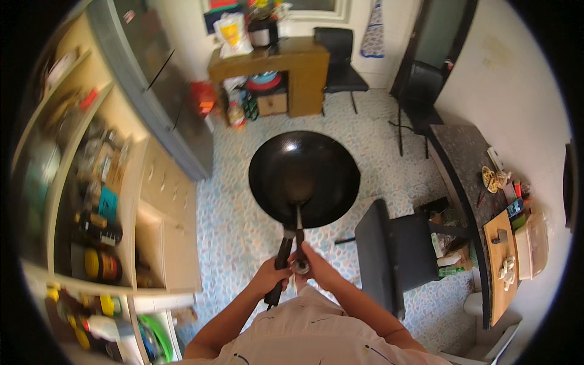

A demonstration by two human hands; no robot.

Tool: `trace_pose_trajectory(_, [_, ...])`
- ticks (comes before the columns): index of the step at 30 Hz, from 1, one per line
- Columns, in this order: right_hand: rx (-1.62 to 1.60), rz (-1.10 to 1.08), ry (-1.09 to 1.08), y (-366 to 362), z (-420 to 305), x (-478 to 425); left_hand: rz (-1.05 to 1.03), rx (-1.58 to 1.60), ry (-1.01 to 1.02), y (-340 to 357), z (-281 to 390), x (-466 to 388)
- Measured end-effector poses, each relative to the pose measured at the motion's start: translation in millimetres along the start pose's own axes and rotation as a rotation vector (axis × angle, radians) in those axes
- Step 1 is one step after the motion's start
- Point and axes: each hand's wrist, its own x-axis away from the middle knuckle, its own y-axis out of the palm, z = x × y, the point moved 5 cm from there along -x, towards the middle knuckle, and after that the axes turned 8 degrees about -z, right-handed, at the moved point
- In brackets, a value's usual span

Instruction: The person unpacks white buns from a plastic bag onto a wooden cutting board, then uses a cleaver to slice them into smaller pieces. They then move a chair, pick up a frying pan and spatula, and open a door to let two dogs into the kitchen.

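A black wok (pixel 328 182) is held out in front of me over the tiled floor. My left hand (pixel 272 274) is closed around its long black handle. My right hand (pixel 315 269) grips the dark handle of a metal ladle or spatula (pixel 299 216), whose head rests inside the wok. The utensil's head is dim, so its exact kind is hard to tell. Both hands are close together, just below the wok's near rim.
Black chair (pixel 378 255) and a dark counter (pixel 461 159) with a wooden cutting board (pixel 499 269) stand at right. Left are a wooden cabinet (pixel 169 237) with jars and a grey refrigerator (pixel 169 100). A wooden desk (pixel 310 68) with a black chair (pixel 340 68) stands ahead.
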Motion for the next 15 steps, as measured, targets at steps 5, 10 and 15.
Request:
trace_pose_trajectory(5, [0.142,0.050,-0.082,-48,-77,-63,-0.008,-0.014,-0.025,-32,63,-83])
trace_pose_trajectory(10, [-0.007,0.213,-0.179,-106,-127,-137,-0.071,-0.097,-0.019,-54,129,-174])
trace_pose_trajectory(15, [-0.096,0.126,-0.373,-137,-208,-210,-0.289,-0.251,0.064,-71,189,-289])
